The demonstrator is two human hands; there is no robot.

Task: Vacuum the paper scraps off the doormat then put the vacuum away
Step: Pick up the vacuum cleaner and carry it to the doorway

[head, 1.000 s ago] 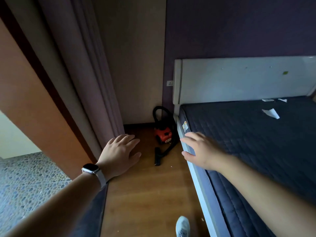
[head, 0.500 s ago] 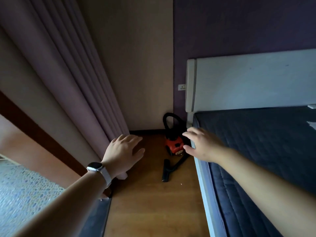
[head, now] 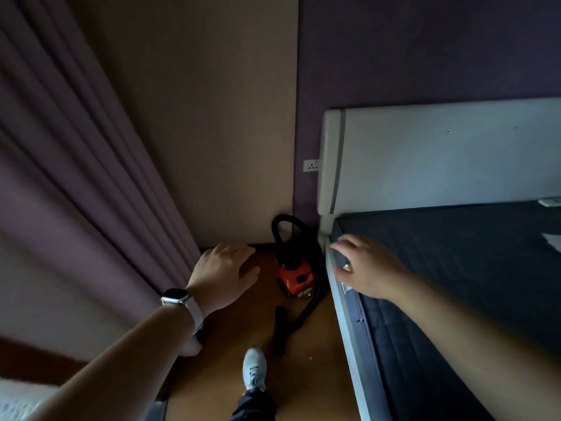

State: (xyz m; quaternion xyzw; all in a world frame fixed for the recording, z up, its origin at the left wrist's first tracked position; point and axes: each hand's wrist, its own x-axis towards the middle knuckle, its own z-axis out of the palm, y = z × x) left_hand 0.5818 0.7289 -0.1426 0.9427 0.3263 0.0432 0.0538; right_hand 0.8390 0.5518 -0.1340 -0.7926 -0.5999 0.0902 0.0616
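Observation:
A small red and black vacuum (head: 296,276) stands on the wooden floor in the corner between the wall and the bed. Its black hose loops over the top, and its black nozzle (head: 280,331) lies on the floor in front of it. My left hand (head: 224,273), with a watch on the wrist, is stretched out with relaxed fingers just left of the vacuum and holds nothing. My right hand (head: 362,267) hovers with spread fingers over the bed's edge, right of the vacuum, also holding nothing. No doormat is in view.
A bed with a dark mattress (head: 461,287) and white headboard (head: 440,156) fills the right side. Purple curtains (head: 76,177) hang at the left. A wall socket (head: 312,165) sits beside the headboard. My white shoe (head: 254,370) steps on the narrow floor strip.
I have moved closer to the corner, so the vacuum looks larger. Both hands stay stretched out and empty. My foot has come into view on the floor.

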